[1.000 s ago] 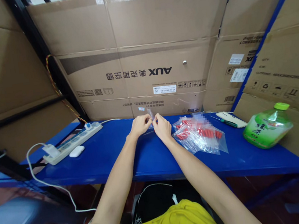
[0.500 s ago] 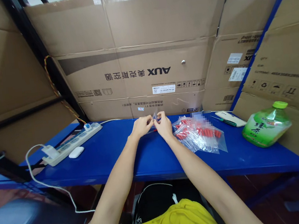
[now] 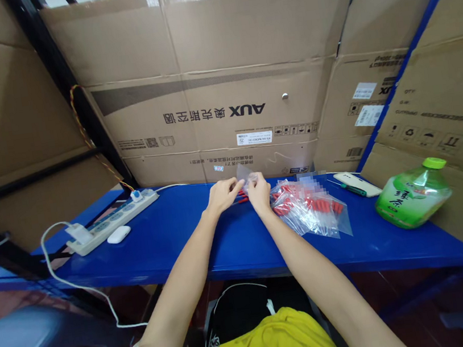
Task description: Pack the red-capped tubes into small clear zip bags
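A small clear plastic bag (image 3: 243, 170) stands up between my two hands near the back of the blue table. My right hand (image 3: 259, 193) is closed on the bag's right side. The fingers of my left hand (image 3: 221, 195) are pinched together at its left edge; the fingertips are partly hidden. Just below the hands, thin red pieces (image 3: 241, 197) show in the gap between them, too small to name. To the right of my right hand lies a pile of clear bags with red pieces inside (image 3: 311, 205).
A white power strip (image 3: 115, 221) with plugs and a white case (image 3: 118, 235) lie on the left. On the right are a green-handled screwdriver (image 3: 353, 189), a pale flat object (image 3: 357, 183) and a green-labelled bottle (image 3: 411, 196). Cardboard (image 3: 204, 39) walls the back.
The hands have moved slightly apart, the right one shifting right. More of the clear bag now shows above the fingers, and more of the red pieces shows between the hands.
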{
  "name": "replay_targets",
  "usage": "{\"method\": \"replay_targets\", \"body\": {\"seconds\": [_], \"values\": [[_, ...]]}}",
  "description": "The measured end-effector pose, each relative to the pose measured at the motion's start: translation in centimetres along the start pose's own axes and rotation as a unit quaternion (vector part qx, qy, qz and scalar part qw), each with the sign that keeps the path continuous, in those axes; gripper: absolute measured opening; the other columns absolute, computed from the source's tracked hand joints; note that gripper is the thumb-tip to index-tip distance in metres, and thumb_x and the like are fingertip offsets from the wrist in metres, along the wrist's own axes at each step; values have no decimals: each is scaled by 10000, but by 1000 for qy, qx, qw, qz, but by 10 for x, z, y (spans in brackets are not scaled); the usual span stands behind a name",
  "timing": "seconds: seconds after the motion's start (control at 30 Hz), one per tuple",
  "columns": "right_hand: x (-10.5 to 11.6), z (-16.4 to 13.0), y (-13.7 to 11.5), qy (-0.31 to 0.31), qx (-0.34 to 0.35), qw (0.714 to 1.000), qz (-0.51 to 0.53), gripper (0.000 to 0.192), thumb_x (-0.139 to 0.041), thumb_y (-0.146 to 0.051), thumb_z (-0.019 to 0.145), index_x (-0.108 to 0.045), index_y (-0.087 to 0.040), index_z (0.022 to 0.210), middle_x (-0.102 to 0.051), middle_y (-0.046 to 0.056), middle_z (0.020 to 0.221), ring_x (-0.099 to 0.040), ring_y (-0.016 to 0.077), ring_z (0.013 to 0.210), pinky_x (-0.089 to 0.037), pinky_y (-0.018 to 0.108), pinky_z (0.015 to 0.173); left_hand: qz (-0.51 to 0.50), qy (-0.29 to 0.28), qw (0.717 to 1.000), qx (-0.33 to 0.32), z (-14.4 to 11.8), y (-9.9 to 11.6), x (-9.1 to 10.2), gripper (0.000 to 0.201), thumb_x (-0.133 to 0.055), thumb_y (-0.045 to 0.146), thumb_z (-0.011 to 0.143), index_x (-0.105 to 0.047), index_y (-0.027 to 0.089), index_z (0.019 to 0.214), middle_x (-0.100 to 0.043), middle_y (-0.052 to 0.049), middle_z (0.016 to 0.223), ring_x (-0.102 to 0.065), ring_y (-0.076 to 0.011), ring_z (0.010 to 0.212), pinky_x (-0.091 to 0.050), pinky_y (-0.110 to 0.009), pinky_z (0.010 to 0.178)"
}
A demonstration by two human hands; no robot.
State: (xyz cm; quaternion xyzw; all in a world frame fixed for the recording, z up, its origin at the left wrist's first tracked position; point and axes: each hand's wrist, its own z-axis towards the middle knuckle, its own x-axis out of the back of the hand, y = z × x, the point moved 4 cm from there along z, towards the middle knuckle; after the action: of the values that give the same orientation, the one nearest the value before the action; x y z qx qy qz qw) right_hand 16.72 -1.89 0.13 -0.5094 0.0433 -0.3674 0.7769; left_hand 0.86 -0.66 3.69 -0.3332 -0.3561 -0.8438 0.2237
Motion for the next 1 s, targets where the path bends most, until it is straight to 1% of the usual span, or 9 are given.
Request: {"method": "replay_targets", "body": {"seconds": [0.1, 0.17, 0.3, 0.43, 0.53, 0.67, 0.83, 0.9, 1.0], "values": [[-4, 4, 1, 0, -27, 986, 164, 280, -451, -228, 880, -572, -226, 1132, -751, 87, 1107, -740, 219, 966, -572, 366, 893, -88, -11, 992, 93, 2, -13, -11, 671, -279, 620, 1042, -669, 210, 681, -685, -49, 675, -611, -193, 649, -377, -302, 652], [-12, 5, 0, -23, -54, 958, 282, 287, -452, -277, 884, -531, -225, 1156, -742, 87, 1134, -758, 204, 891, -613, 359, 807, -204, -7, 967, 154, 4, -20, -20, 653, -337, 676, 1012, -716, 198, 780, -732, -62, 771, -641, -193, 668, -434, -303, 668], [-26, 1, -3, -70, -116, 909, 394, 317, -606, -327, 808, -528, -232, 1100, -751, 62, 1021, -761, 207, 827, -640, 340, 703, -482, 55, 858, 165, 9, -16, -30, 556, -614, 669, 896, -720, 180, 1139, -763, -112, 1131, -712, -229, 945, -539, -303, 768], [-33, -7, -4, -110, -150, 888, 420, 350, -706, -284, 732, -549, -227, 1039, -731, 2, 829, -734, 178, 691, -642, 317, 661, -554, 175, 797, 164, 10, -15, -25, 495, -813, 510, 774, -723, 157, 1109, -754, -122, 1173, -705, -228, 1036, -552, -292, 835], [-35, -12, -5, -150, -141, 900, 385, 341, -717, -307, 748, -542, -232, 1030, -681, -42, 700, -688, 162, 578, -620, 301, 591, -560, 218, 775, 196, 10, -22, -23, 452, -833, 496, 744, -707, 140, 993, -765, -115, 1057, -713, -212, 964, -558, -299, 820], [-24, -16, -12, -146, -34, 969, 199, 326, -731, -331, 768, -553, -258, 1031, -702, -42, 765, -683, 164, 624, -579, 283, 613, -587, 222, 745, 224, 10, -30, -23, 436, -828, 501, 752, -637, 171, 964, -753, -93, 1031, -719, -215, 1022, -572, -340, 905], [-7, -20, -24, -102, 73, 991, -40, 150, -602, -422, 941, -634, -279, 973, -718, -4, 798, -680, 210, 769, -482, 286, 738, -692, 136, 684, 187, 11, -21, -20, 482, -714, 587, 860, -620, 233, 1173, -692, -104, 1306, -654, -248, 1250, -566, -406, 1024], [-2, -20, -26, -87, 71, 991, -77, 224, -503, -429, 1004, -653, -276, 939, -710, 14, 779, -659, 222, 760, -431, 278, 709, -729, 92, 658, 165, 10, -13, -18, 517, -636, 631, 907, -597, 264, 1270, -665, -96, 1373, -627, -263, 1300, -571, -424, 1027], [1, -20, -27, -59, 76, 990, -103, 318, -439, -419, 1037, -663, -264, 873, -693, 27, 758, -623, 220, 736, -375, 267, 682, -735, 60, 657, 156, 8, -5, -17, 556, -597, 630, 940, -533, 296, 1380, -654, -92, 1403, -635, -279, 1298, -579, -447, 1007]]}}
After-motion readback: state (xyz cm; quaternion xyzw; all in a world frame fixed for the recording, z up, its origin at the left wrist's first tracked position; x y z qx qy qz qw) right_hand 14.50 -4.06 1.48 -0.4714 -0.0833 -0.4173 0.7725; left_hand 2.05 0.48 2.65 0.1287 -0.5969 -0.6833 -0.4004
